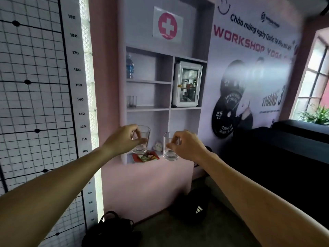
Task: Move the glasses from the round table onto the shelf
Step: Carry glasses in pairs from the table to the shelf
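Note:
Both my arms reach toward a lilac wall shelf [147, 109]. My left hand [122, 138] grips a clear tumbler [142, 141] by its side, in front of the lowest left compartment. My right hand [187, 145] grips a second clear glass [170, 152], held in front of the lowest right compartment near its bottom board. Whether either glass touches the board I cannot tell. A third empty glass [131, 101] stands on the middle left shelf board. The round table is out of view.
A water bottle [130, 65] stands on the upper left board, a small white glass-door cabinet [187, 84] fills the right compartment. Red sachets [146, 156] and a small white object [158, 146] lie on the bottom board. Black bags [110, 230] sit on the floor; a dark couch [284, 157] stands right.

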Action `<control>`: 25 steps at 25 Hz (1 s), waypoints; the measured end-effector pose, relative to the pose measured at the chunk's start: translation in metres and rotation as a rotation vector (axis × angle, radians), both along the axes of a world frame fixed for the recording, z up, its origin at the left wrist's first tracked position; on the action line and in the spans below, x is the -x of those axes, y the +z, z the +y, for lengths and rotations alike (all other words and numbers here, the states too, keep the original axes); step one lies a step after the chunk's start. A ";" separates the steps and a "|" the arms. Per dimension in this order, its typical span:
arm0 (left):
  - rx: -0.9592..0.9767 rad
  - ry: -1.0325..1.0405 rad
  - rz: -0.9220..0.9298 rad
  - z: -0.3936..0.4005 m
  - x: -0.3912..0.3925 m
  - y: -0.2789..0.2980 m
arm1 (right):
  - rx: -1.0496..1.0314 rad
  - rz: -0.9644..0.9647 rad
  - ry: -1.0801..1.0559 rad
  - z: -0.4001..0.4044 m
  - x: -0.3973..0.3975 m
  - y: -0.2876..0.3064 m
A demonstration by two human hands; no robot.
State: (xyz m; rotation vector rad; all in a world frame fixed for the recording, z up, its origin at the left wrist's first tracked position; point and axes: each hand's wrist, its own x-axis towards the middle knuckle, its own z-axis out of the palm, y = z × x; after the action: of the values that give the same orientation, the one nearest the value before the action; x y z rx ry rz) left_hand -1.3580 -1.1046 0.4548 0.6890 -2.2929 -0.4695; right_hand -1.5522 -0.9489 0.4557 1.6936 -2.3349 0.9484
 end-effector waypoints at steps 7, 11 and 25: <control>-0.011 0.059 0.015 -0.079 0.078 0.000 | 0.024 0.000 0.084 -0.098 0.090 -0.007; 0.008 0.114 0.016 -0.125 0.118 -0.004 | 0.016 0.018 0.131 -0.154 0.131 -0.015; 0.168 0.369 0.041 -0.343 0.213 0.036 | 0.110 0.042 0.273 -0.410 0.239 0.035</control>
State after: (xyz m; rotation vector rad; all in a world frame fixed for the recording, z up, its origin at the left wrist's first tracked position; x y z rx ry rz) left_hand -1.5715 -1.4473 0.4911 0.9795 -2.0744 -0.1154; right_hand -1.7907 -1.3594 0.4908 1.9990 -2.0192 1.0496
